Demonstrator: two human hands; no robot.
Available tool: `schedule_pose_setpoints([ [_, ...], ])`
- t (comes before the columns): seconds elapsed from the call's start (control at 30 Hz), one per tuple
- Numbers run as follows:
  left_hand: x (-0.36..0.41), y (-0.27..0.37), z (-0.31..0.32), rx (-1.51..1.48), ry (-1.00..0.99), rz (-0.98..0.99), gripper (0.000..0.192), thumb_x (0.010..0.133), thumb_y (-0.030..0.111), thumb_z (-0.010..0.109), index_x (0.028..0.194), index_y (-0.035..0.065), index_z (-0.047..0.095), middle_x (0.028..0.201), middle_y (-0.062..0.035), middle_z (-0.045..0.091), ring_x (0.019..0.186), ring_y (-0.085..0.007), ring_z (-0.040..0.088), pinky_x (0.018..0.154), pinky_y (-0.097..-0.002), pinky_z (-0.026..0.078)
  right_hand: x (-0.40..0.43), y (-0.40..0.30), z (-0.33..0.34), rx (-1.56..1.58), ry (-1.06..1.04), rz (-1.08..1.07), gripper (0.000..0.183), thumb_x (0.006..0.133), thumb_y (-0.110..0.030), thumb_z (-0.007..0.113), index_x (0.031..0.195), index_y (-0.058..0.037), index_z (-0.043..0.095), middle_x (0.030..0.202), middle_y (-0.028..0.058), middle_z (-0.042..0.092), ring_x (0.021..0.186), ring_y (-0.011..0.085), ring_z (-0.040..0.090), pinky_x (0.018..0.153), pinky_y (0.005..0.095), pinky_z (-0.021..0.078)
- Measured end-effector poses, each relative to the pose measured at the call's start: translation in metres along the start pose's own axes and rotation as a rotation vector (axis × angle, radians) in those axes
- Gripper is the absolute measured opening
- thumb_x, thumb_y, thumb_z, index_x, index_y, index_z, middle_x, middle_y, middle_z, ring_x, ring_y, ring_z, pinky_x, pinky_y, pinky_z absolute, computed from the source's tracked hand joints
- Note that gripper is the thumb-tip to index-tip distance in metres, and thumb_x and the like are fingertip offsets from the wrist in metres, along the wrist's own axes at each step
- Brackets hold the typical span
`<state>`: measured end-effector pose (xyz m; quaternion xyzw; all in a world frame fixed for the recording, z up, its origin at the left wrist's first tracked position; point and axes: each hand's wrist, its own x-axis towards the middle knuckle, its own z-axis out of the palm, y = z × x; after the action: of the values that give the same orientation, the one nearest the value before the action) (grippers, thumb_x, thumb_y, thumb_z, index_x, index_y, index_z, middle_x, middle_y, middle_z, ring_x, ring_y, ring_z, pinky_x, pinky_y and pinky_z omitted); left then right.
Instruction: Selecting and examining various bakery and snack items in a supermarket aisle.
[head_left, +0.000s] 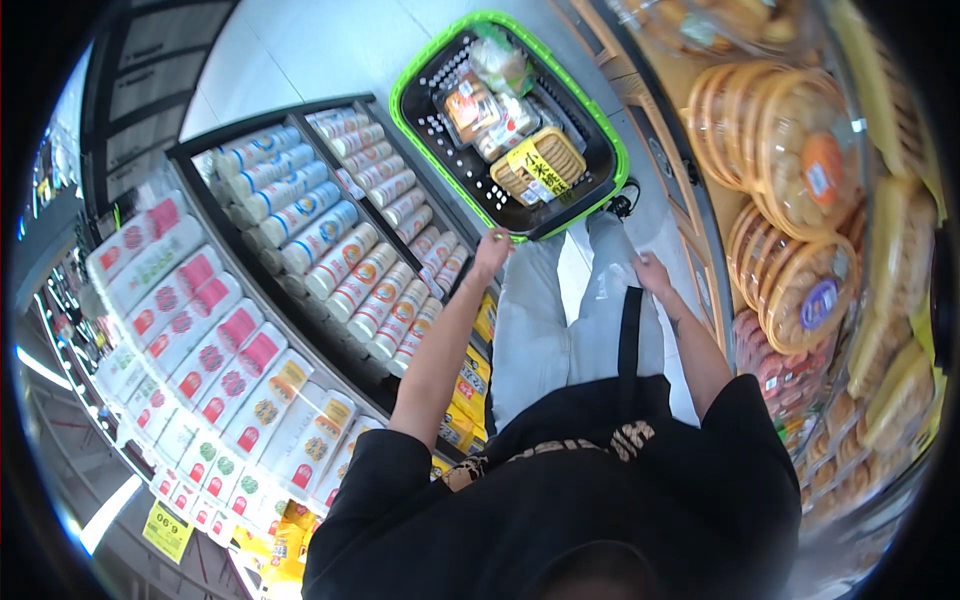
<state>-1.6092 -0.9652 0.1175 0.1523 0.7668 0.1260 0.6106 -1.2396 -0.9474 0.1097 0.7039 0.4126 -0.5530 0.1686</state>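
Note:
A black plastic shopping basket with a bright green rim (420, 169) stands ahead of my legs. My left hand (493, 251) is closed at the basket's near rim, though the exact grip is small in view. Inside lie a clear tray of round biscuits with a yellow label (574, 154), a packaged food tray (466, 109), another pack with pale round items (510, 131) and a clear bag of pale produce (499, 64). My right hand (651, 271) hangs beside my right thigh, with a crumpled clear plastic bag (616, 277) at its fingers.
Shelves of upright white canisters (352, 259) stand at left, beside stacked soft packs with floral prints (232, 360). Yellow packs (469, 390) sit lower by my left leg. At right, a wooden display holds round clear-lidded trays (810, 169) and packaged baked goods (892, 397). Pale floor tiles (277, 45) show ahead.

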Motion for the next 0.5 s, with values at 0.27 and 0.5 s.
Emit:
schedule_pose_setpoints([
  [0.27, -0.131, 0.044, 0.048, -0.223, -0.048, 0.124, 0.028, 0.086, 0.010, 0.042, 0.112, 0.0010, 0.047, 0.089, -0.0107, 0.059, 0.072, -0.0157, 0.060, 0.060, -0.0246, 0.046, -0.055, 0.080, -0.030, 0.361, 0.074, 0.049, 0.036, 0.077, -0.033, 0.055, 0.100, -0.0063, 0.060, 0.098, 0.0147, 0.061, 0.092, 0.0242, 0.058, 0.081, 0.0317, 0.0440],
  [0.5, -0.136, 0.023, 0.094, -0.190, 0.099, 0.195, 0.023, 0.086, 0.017, 0.048, 0.100, -0.0014, 0.054, 0.086, -0.0097, 0.061, 0.076, -0.0152, 0.060, 0.069, -0.0261, 0.048, -0.084, 0.065, -0.084, 0.139, 0.160, -0.231, 0.032, 0.077, -0.028, 0.052, 0.102, -0.0112, 0.062, 0.105, 0.0146, 0.060, 0.100, 0.0302, 0.056, 0.087, 0.0351, 0.0429],
])
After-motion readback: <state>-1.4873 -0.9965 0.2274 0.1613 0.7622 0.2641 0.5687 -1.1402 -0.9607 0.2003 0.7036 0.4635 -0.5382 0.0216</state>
